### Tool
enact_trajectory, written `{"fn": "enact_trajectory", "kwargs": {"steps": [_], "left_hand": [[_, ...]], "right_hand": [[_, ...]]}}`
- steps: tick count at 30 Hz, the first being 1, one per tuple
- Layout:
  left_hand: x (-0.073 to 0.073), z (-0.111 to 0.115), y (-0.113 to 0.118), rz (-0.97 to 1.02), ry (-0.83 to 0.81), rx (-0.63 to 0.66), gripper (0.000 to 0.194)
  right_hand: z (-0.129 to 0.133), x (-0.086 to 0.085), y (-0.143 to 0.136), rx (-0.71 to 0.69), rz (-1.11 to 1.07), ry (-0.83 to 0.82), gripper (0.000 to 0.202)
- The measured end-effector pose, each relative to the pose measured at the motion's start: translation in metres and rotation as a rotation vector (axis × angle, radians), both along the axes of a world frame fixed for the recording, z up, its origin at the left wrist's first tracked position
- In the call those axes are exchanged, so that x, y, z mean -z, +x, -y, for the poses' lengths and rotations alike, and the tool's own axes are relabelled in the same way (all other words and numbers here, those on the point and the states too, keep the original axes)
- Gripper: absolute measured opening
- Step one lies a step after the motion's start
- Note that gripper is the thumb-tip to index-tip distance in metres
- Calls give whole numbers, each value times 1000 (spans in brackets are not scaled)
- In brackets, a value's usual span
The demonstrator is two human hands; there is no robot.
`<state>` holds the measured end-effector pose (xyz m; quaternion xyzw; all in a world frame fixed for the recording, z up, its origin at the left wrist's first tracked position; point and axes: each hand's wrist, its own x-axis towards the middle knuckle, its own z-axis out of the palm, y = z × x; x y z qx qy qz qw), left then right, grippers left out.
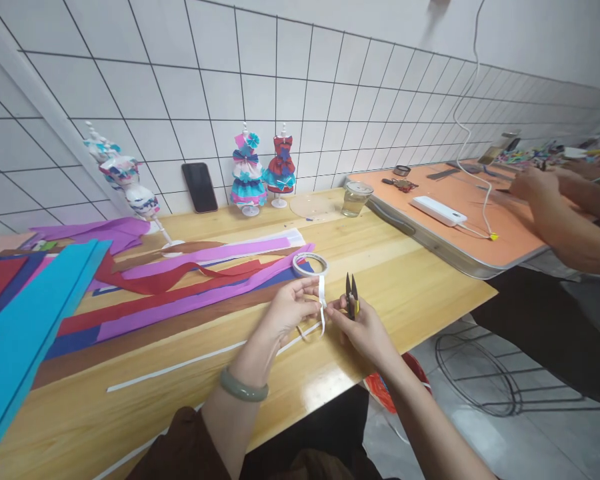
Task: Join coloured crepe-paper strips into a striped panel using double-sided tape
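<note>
A narrow white strip (322, 291) hangs bent between my two hands above the wooden table. My left hand (293, 308), with a green bangle at the wrist, pinches it between the fingers. Small dark-bladed scissors (351, 293) with a bit of yellow at the handle sit in my right hand (363, 327), blades pointing up and away. The thumb and fingertip of that hand also meet near the strip's lower part; whether they grip it I cannot tell. Just behind my left hand lies a roll of tape (310, 265). Long white strips (180, 368) lie on the table below my wrist.
Purple, red, blue and brown fabric strips (180, 303) and a turquoise piece (45, 313) cover the left. Small dressed mannequins (249, 177), a phone (200, 188) and a glass jar (356, 200) stand by the wall. Another person's hands (535, 187) work at the orange table (510, 257).
</note>
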<state>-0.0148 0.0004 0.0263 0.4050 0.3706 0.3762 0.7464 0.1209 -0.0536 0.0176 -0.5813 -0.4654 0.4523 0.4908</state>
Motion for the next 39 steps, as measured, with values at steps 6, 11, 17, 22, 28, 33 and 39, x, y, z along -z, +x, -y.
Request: {"fn": "enact_trajectory", "kwargs": {"steps": [6,11,17,22,28,33,39], "left_hand": [[5,0,2,27,2,-10,51],[8,-2,2,70,25,-48,53],[9,-3,0,86,30,-27,52],[10,-2,1,81,37,-42,52],[12,-2,2,59,84,-79,48],[11,-2,2,66,71,-59,47],[10,-1,0,60,66,-21,49]], "right_hand": [[1,-2,4,148,-66,2,36],[8,-2,6,187,-141,-36,35],[24,-5,4,-29,-165,-170,44],[34,-7,-6,-151,-319,-367,42],[34,-8,-12,-172,-386,-408,45],[33,-11,-11,-172,-392,-419,45],[32,-10,-11,-177,-417,-414,44]]}}
